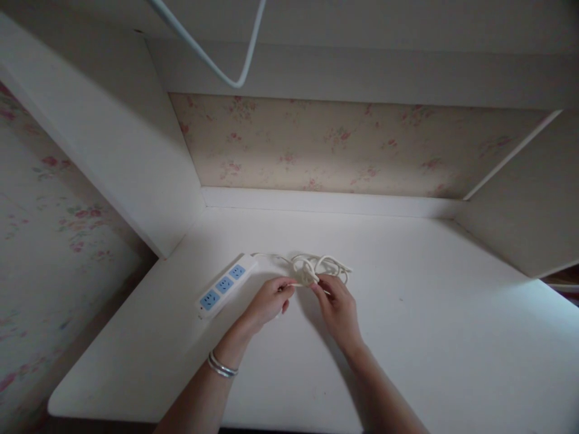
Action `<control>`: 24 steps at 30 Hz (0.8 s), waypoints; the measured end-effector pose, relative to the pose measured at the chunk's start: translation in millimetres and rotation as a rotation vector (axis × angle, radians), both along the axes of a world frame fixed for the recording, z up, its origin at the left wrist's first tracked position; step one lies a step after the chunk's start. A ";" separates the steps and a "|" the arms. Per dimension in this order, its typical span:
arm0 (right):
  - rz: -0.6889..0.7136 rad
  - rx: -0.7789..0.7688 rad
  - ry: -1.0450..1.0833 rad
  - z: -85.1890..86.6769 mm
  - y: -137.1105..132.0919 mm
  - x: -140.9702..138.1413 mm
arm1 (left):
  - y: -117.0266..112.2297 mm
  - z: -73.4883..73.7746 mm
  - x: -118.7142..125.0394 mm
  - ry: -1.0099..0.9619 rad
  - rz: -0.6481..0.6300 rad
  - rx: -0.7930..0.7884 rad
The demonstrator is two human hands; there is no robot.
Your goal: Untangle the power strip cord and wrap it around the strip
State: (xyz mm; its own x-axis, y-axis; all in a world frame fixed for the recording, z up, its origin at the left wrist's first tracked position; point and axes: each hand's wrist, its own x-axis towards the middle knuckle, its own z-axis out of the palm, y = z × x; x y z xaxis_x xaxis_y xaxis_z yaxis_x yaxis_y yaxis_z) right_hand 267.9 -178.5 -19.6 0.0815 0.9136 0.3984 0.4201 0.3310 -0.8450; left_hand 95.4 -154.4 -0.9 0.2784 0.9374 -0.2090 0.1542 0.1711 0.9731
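Note:
A white power strip (225,286) with three blue sockets lies at a slant on the desk. From its far end a cream power cord (325,263) runs right into a loose, tangled bundle. My left hand (273,299) pinches a stretch of the cord at the bundle's left side, and a bit of something white shows beneath the palm, too small to name. On the bundle's near right side, my right hand (337,306) is closed on the cord with thumb and fingers. The part of the cord under the fingers is hidden.
The white desk (434,337) has a raised back edge (335,201) along the wallpapered wall. Upright panels stand at left (149,150) and right (534,199). A thin white bent rod or cable (237,83) hangs in the upper foreground.

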 end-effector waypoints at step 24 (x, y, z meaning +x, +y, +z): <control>0.182 0.141 -0.090 2.3 -2.7 -14.7 | -2.1 12.0 3.8 -0.202 0.096 0.084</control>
